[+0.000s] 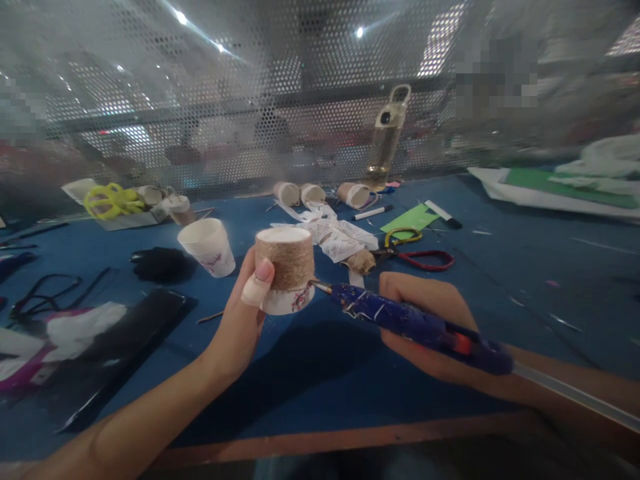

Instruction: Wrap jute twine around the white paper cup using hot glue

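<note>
A paper cup (285, 263), held upside down, has brown twine wound round most of its side; a printed white band shows near its rim. My left hand (245, 310) grips it from the left, thumb across the front, with a pale bandage-like wrap on the thumb. My right hand (435, 310) is closed round a blue hot glue gun (395, 317) with a clear glue stick out of its back end. The gun's nozzle meets the cup at the twine's lower edge. Past the cup lies a ball of twine (363, 262) beside crumpled white plastic (340, 235).
Scissors (425, 259) with red and yellow handles lie behind the glue gun. A stack of paper cups (207, 247) stands left of the held cup. Further back are several twine-wrapped cups (313, 195), a bottle (386, 143), markers (373, 213) and green paper (410, 221). A black plastic packet (125, 353) lies front left.
</note>
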Demonstrator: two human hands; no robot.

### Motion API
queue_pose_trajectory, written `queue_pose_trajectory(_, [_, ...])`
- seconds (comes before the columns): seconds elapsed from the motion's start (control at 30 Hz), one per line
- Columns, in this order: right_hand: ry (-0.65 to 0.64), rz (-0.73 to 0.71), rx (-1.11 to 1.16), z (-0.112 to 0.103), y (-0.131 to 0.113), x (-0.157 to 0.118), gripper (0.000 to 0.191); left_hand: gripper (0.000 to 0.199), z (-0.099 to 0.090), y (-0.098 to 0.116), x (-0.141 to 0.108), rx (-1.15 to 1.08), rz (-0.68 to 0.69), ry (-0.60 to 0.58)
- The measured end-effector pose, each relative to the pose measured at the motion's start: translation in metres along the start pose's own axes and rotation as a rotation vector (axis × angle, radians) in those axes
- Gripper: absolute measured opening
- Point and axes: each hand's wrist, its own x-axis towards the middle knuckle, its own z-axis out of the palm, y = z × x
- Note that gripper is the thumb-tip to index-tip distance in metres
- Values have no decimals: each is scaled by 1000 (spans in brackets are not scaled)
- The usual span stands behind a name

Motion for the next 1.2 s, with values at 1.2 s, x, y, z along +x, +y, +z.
queue_pose_trajectory(1.2, [-7, -17, 0, -1, 0, 2, 28, 33, 1, -2, 2, -188, 13, 87])
